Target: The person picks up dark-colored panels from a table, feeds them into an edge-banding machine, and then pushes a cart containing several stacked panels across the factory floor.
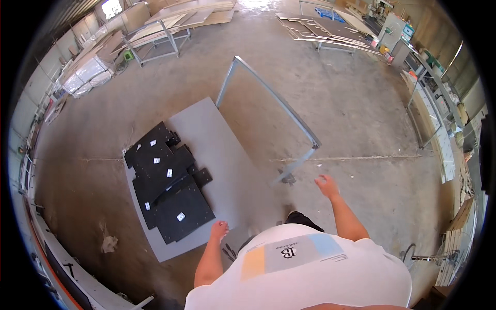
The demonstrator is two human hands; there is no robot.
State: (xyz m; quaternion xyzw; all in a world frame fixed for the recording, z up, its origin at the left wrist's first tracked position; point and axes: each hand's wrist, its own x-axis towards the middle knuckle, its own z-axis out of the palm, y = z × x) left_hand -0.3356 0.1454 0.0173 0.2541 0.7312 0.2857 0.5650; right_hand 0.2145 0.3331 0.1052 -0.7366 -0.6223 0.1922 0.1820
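Note:
My left hand [219, 229] hangs beside the near edge of a grey board [219, 150], its fingers curled in with nothing seen in them. Out to the right, my right hand [325, 186] is held in the air with its fingers loosely apart, holding nothing. On the left half of the board lie several black panels [173, 209], overlapping in a loose stack. Small white labels [169, 173] are stuck on them. A metal frame [276, 98] sticks out from under the board on its far right side, and its near corner is closest to my right hand.
Wood sheets [330, 32] are stacked on a rack at the far right, and more boards [201, 18] lie at the far left. A plastic-wrapped stack [88, 77] stands at left. Along the right wall runs a metal rack [431, 113]. A crumpled scrap [108, 244] lies on the floor.

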